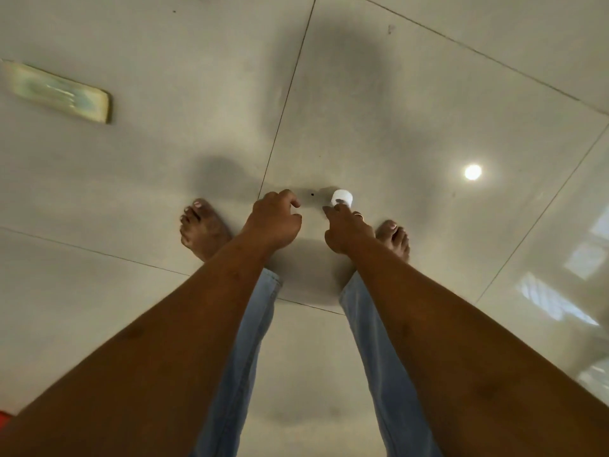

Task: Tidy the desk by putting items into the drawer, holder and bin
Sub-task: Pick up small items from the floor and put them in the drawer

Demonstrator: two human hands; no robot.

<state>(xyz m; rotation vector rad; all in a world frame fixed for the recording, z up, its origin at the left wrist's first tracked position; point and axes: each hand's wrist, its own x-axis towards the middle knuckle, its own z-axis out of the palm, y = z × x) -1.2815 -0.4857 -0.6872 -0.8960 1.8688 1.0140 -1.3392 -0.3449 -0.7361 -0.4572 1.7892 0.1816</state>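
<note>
As I reach down over the pale tiled floor (131,192), a small white cylinder (342,196) lies near my bare right foot (393,237); my right hand (346,230) touches it, grip unclear, while my left hand (273,219) hangs beside it, curled on nothing

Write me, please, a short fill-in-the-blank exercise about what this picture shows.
The small white object lies on the tiled ___.
The ___ hand reaches toward it.
The left hand has its fingers ___.
Both feet are ___.
Missing words: floor; right; curled; bare.
</note>
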